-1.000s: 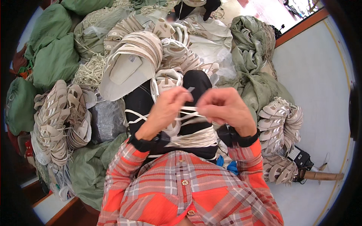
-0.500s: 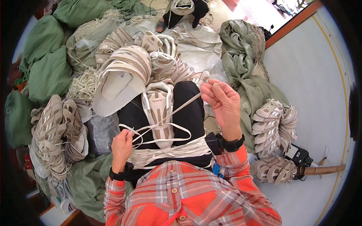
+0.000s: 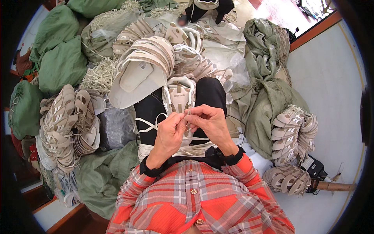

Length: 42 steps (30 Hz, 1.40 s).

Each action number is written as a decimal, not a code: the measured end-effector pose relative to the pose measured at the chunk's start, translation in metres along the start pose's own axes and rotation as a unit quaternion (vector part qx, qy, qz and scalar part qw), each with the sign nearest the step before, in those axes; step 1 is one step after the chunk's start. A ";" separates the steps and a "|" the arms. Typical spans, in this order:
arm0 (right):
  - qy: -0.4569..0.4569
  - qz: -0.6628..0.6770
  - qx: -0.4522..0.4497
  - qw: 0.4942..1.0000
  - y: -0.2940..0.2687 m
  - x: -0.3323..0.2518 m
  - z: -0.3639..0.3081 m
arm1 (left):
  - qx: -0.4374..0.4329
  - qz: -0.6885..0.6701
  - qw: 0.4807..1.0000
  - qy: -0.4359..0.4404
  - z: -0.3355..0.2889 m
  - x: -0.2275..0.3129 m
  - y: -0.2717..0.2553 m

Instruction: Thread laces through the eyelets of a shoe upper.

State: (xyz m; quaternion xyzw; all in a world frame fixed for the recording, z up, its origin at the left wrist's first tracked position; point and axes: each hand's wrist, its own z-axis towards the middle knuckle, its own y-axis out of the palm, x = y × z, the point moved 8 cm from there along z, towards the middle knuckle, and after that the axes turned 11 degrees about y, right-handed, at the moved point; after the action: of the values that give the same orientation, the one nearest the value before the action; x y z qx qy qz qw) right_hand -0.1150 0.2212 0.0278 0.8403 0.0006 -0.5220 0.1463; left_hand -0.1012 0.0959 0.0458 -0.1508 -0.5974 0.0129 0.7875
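Note:
A beige and white shoe upper point(image 3: 179, 96) lies between my knees, toe toward me, its lower part hidden behind my hands. Over it, my left hand point(image 3: 168, 134) and my right hand point(image 3: 210, 125) meet with thumbs and forefingers pinched together. A thin pale shoelace point(image 3: 148, 124) loops out to the left of my left hand and also shows at my fingertips. Which end each hand grips is too small to tell. Across my lap stretches a bundle of pale laces point(image 3: 145, 153), mostly covered by my wrists.
Beyond my left knee leans a stack of shoe uppers point(image 3: 146, 58), with more uppers piled behind. Further stacks stand at left point(image 3: 62, 124) and right point(image 3: 290, 134). Green sacks point(image 3: 58, 70) lie at far left. At the top, another person's dark-clothed legs point(image 3: 194, 13) show beside an upper.
My right hand has come down and left from its raised place, drawing in the stretched lace. My left hand has moved right, so both hands now meet over the upper. The view has shifted slightly.

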 end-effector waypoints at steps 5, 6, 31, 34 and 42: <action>-0.004 0.009 0.010 1.000 0.004 -0.002 -0.004 | -0.015 0.096 0.993 0.072 0.004 0.020 -0.001; -0.012 -0.015 0.021 1.000 0.005 -0.004 -0.005 | -0.015 0.096 0.993 0.072 0.004 0.021 -0.003; -0.220 -0.289 0.238 0.901 0.025 -0.163 -0.179 | -0.068 0.083 0.994 0.038 -0.034 -0.066 0.002; -0.226 -0.298 0.273 0.886 -0.001 -0.172 -0.188 | -0.110 0.194 0.966 0.130 -0.021 -0.042 0.004; -0.201 -0.341 0.387 0.833 -0.208 -0.204 -0.295 | 0.145 -0.191 0.969 0.064 0.011 0.067 -0.150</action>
State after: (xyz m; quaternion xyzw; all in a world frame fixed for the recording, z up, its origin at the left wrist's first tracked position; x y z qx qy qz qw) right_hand 0.0190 0.5243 0.2778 0.6513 0.0551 -0.6539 -0.3811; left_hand -0.1167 -0.0314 0.1497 0.0811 -0.5549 -0.0608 0.8257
